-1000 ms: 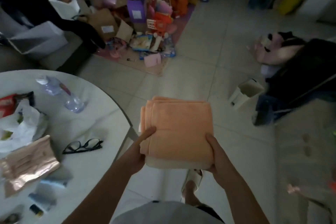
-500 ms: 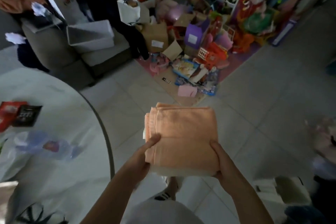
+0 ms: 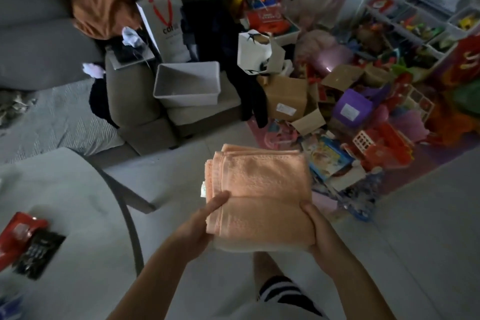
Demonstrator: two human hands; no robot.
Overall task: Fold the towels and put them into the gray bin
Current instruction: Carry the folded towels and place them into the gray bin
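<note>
While the left hand (image 3: 200, 228) is clamping the near left corner of the folded towels (image 3: 259, 197), thumb pressing flat on top, the right hand (image 3: 320, 234) is gripping the near right corner the same way, fingers tucked underneath. Both hands are closing firmly on the stack, which is hanging in mid-air over the tiled floor (image 3: 415, 228), level and neat (a paler towel is peeking out beneath the peach one). Ahead and to the left, well apart from the stack, the gray bin (image 3: 187, 86) is sitting open on the seat of the sofa (image 3: 135, 101), with a white paper bag (image 3: 166, 26) standing just behind it. At the left, a round table (image 3: 65, 202) is carrying a red packet (image 3: 18, 236), and toys (image 3: 376, 143) are crowding the floor at the right.
</note>
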